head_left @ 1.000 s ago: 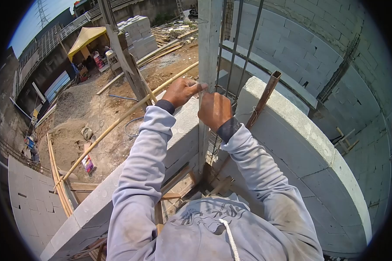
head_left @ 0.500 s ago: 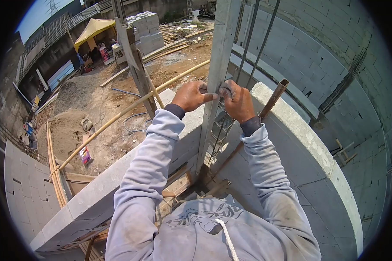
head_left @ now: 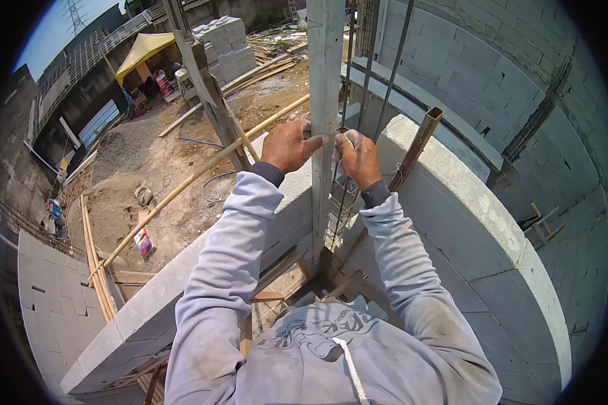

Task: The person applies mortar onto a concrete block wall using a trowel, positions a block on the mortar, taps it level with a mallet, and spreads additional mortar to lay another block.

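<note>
A tall grey upright post [head_left: 323, 74] stands in front of me at the corner between two block walls. My left hand [head_left: 289, 146] is closed at its left edge, fingers partly hidden and thumb across the near face. Just right of the post, my right hand [head_left: 358, 159] is closed in a pinch, thumb against index finger. Whatever thin thing it may hold is too small to make out. Thin steel rods [head_left: 365, 81] rise behind and beside the right hand. Both hands are at about the same height.
Pale block walls run left [head_left: 142, 317] and right [head_left: 466, 182] below my arms. A rusty square tube [head_left: 419, 145] leans by my right wrist. A bamboo pole [head_left: 203, 172] slants across the left, near a wooden post [head_left: 209, 88]. Sandy ground lies lower down.
My right hand has come away from the post's edge, leaving a small gap. The left hand stays at the post. The whole view has shifted slightly.
</note>
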The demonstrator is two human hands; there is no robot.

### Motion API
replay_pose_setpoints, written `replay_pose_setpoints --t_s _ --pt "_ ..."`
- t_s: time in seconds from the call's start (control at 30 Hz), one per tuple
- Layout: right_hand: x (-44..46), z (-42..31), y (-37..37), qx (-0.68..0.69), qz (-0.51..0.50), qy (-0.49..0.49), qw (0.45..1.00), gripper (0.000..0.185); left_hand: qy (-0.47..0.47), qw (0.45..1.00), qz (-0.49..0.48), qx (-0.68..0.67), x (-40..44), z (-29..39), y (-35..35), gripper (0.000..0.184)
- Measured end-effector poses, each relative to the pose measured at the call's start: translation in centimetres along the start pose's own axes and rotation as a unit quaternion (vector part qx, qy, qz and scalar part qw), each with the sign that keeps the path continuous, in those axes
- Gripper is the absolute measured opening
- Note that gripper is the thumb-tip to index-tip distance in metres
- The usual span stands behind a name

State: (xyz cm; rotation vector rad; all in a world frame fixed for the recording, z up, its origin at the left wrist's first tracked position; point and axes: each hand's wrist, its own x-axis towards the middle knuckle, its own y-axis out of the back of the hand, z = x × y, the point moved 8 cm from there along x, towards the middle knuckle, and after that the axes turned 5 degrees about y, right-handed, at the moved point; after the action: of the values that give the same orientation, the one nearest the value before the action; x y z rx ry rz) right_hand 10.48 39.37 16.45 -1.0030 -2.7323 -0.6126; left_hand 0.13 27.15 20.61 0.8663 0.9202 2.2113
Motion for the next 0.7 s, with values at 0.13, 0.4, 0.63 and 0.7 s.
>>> replay_pose_setpoints --t_s 0.13,0.4,0.63,0.7 --pt "-0.6 1.5 0.3 0.067 0.03 -0.021 0.997 0.024 0.002 1.0 0.015 -0.026 -0.6 0.2 0.4 0.054" --pt "-8.9 -3.7 1.1 -0.045 0.115 0.223 0.967 0.021 0.01 0.98 0.188 -0.068 -6.3 1.3 7.0 0.047" --pt "-24.3 -6.5 -14.6 -0.148 -0.502 0.369 0.768 0.014 0.204 0.887 0.307 -0.279 -23.6 -3.3 15.0 0.035" --pt "-27.6 -10.9 -15.8 -0.146 -0.549 0.439 0.696 0.015 0.279 0.859 0.388 -0.184 -30.6 -4.9 17.7 0.036"
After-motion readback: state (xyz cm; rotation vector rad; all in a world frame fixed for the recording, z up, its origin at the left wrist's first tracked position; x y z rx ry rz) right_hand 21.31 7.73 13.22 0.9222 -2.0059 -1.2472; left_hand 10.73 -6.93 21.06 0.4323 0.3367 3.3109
